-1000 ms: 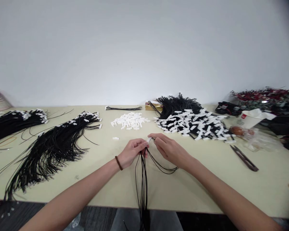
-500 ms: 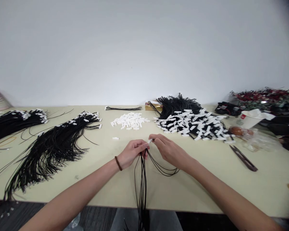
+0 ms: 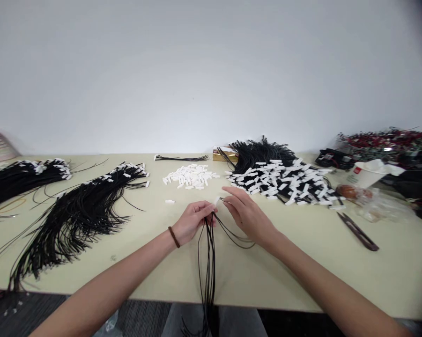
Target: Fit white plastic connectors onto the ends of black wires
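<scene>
My left hand (image 3: 196, 219) pinches a white plastic connector (image 3: 217, 201) above the middle of the table. Several thin black wires (image 3: 208, 252) hang from the pinch down over the table's front edge. Close on the right, my right hand (image 3: 248, 213) holds a thin black wire (image 3: 222, 199) between thumb and fingers, its tip at the connector's side. The index finger is raised off that wire. A few more wires loop beneath the right hand, and the palm hides their far ends.
Loose white connectors (image 3: 191, 176) are heaped behind my hands. Black wire bundles with white connectors (image 3: 80, 215) lie at left, and another wired pile (image 3: 284, 180) at right. Snips (image 3: 358, 231), a paper cup (image 3: 365, 174) and a plastic bag (image 3: 382, 206) are farther right.
My right hand's index finger has lifted and straightened, uncovering the connector. A wire now shows between the right fingers and the connector. The left hand stays nearly in place.
</scene>
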Tool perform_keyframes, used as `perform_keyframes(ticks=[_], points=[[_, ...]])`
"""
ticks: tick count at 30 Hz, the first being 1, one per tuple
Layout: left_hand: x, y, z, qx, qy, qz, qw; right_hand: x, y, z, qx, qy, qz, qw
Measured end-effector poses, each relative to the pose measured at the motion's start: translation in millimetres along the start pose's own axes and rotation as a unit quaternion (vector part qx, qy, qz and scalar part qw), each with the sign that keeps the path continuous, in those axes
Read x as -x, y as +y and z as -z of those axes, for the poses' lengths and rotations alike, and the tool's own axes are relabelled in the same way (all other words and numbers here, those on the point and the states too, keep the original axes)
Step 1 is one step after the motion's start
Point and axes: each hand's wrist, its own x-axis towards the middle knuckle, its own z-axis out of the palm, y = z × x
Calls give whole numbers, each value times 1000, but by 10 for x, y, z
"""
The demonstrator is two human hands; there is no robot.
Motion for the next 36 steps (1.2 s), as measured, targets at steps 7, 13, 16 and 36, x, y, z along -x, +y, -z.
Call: perform_keyframes(ticks=[7,13,16,36], points=[[-5,7,15,36,50,0,998,-22,-105,70,11,2,116,993],[-6,-3,13,44,50,1,998,-23,-140,25,33,24,184,982],[-4,4,4,43,57,5,997,-16,-121,19,43,17,198,979],[-28,-20,6,46,75,-14,996,-176,37,255,-530,227,-334,746]])
